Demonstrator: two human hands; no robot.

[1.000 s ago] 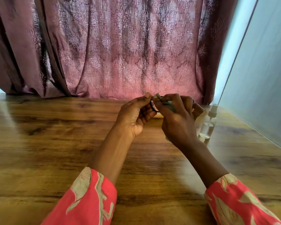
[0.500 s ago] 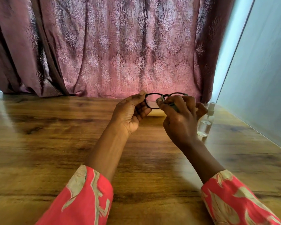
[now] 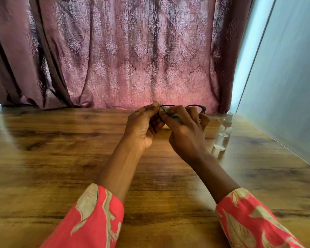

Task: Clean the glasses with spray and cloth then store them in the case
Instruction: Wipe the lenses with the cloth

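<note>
Glasses (image 3: 195,106) with a thin dark frame and rounded rims are held up above the far part of the table (image 3: 61,167), and every other thing is placed here from them. At their left end the left hand (image 3: 143,126) pinches the frame between thumb tip and curled fingers, palm turned toward the person. Just to the right of that, over the left lens, the right hand (image 3: 186,133) has its fingers curled round a small crumpled cloth (image 3: 175,118), soft and grey-green, pressed against the lens; only a fold of the cloth shows between the fingers. The right rim and the hinge corner of the glasses stick out past the right hand's knuckles. To the right of the glasses and lower, a slim clear plastic spray bottle (image 3: 223,135) stands upright on the table, with a pale nozzle cap and clear liquid inside, apart from both hands. Under the glasses the table is glossy wood-grain, brown with darker streaks and soft reflections. Behind the glasses hangs a mauve curtain (image 3: 132,59), woven with a raised damask pattern and falling in loose folds to the table's far edge. Loose coral sleeves (image 3: 97,217) with a cream print cover both forearms nearest the camera.
</note>
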